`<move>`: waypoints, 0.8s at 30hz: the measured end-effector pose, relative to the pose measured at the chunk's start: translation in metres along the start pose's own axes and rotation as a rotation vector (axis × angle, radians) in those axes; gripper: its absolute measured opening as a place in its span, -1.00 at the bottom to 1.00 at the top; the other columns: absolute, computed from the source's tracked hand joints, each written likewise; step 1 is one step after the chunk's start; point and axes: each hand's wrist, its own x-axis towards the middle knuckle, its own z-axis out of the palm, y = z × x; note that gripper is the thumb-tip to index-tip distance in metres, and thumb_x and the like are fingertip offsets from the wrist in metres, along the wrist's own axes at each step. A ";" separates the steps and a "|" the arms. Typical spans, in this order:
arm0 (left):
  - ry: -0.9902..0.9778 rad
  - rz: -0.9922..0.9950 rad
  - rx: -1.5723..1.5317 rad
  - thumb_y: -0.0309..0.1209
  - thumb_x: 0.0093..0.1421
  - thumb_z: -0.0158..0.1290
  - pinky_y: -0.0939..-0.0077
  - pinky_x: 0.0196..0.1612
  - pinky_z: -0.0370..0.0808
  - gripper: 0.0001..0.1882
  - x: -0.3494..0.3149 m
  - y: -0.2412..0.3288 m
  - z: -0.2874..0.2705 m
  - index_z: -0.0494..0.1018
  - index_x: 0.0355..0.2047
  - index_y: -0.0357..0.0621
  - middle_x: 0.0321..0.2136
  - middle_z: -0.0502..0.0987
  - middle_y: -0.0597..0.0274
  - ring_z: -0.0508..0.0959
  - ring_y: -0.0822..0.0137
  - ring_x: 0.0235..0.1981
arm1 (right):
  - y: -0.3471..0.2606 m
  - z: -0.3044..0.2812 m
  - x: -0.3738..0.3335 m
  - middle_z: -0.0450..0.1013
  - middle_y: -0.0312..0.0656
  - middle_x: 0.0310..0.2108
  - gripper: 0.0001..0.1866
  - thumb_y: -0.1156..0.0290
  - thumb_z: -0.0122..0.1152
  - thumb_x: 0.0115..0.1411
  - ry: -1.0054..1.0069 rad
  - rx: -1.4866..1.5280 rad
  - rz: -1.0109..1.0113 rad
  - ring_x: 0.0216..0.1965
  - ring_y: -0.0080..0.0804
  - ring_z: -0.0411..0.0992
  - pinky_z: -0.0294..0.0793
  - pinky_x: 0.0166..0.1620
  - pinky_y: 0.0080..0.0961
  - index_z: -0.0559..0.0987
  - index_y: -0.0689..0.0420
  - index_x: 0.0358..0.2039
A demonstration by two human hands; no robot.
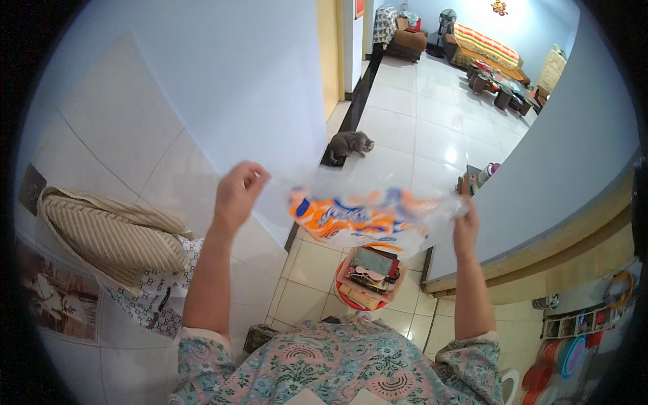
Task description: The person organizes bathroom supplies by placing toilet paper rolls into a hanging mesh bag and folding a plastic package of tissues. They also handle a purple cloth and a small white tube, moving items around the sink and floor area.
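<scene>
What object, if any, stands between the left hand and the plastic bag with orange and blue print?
Nothing visible does: between the left hand and the blurred left edge of the plastic bag, only a gap shows. The right hand grips the bag's right end.

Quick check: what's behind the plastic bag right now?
Through the clear top of the plastic bag, held in the right hand, pale floor shows hazily. A grey cat is farther off, past its upper edge. Whatever lies behind the orange-and-blue print is hidden.
</scene>
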 end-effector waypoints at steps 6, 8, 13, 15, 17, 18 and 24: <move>-0.159 0.068 -1.158 -0.33 0.17 0.00 0.39 0.22 0.07 -0.53 0.036 0.004 -0.017 0.13 0.06 -0.07 0.09 0.17 0.26 0.17 0.34 0.16 | -0.090 0.018 0.055 0.44 -0.19 -0.20 -0.69 0.36 -0.05 0.22 0.140 0.397 0.179 -0.20 -0.54 0.41 0.37 -0.25 -0.72 0.42 0.21 -0.07; -0.391 0.095 -1.036 -0.23 0.16 0.03 0.36 0.24 0.00 -0.19 0.040 -0.015 0.020 -0.20 0.26 -0.10 0.23 -0.01 0.23 -0.06 0.27 0.28 | -0.083 0.006 0.072 0.44 -0.17 -0.20 -0.68 0.37 -0.11 0.23 -0.081 0.231 0.005 -0.20 -0.47 0.42 0.41 -0.21 -0.66 0.39 0.24 -0.05; -0.631 0.065 -0.689 -0.27 0.00 0.20 0.31 0.18 0.11 0.03 0.015 -0.042 0.088 -0.29 0.27 -0.13 0.24 -0.06 0.11 0.01 0.22 0.26 | -0.135 0.025 0.101 0.39 -0.04 -0.17 -0.69 0.45 -0.18 0.24 -0.048 0.742 0.452 -0.16 -0.32 0.41 0.42 -0.04 -0.44 0.31 0.37 -0.07; -0.693 -0.024 -0.541 -0.26 0.00 0.21 0.32 0.12 0.22 -0.06 0.018 -0.032 0.104 -0.14 0.25 -0.19 0.15 0.15 0.09 0.13 0.21 0.22 | -0.154 0.024 0.112 0.39 -0.02 -0.17 -0.67 0.39 -0.19 0.28 -0.112 0.674 0.460 -0.14 -0.30 0.41 0.42 -0.02 -0.44 0.30 0.39 -0.07; -0.681 -0.104 -0.492 -0.26 0.04 0.18 0.38 0.01 0.33 -0.29 0.026 -0.022 0.121 0.10 0.12 -0.25 -0.04 0.31 0.13 0.32 0.23 0.06 | -0.179 0.024 0.115 0.40 -0.07 -0.18 -0.68 0.32 -0.15 0.29 -0.159 0.658 0.427 -0.21 -0.34 0.41 0.44 -0.08 -0.48 0.33 0.30 -0.07; -0.677 -0.141 -0.470 -0.27 0.07 0.16 0.41 -0.05 0.38 -0.39 0.030 -0.019 0.126 0.22 0.06 -0.27 -0.13 0.40 0.15 0.41 0.24 -0.02 | -0.188 0.022 0.117 0.40 -0.09 -0.18 -0.68 0.31 -0.13 0.29 -0.179 0.629 0.403 -0.24 -0.35 0.41 0.45 -0.10 -0.50 0.34 0.28 -0.07; -0.445 -0.277 -1.323 -0.23 0.19 0.02 0.46 -0.18 0.47 -0.68 0.050 0.007 0.097 0.36 -0.16 -0.20 -0.27 0.49 0.18 0.53 0.35 -0.26 | -0.196 -0.058 0.145 0.28 -0.08 0.05 -0.35 0.04 0.03 0.19 -0.196 0.315 0.009 0.07 -0.28 0.25 0.29 0.08 -0.42 0.18 0.20 0.15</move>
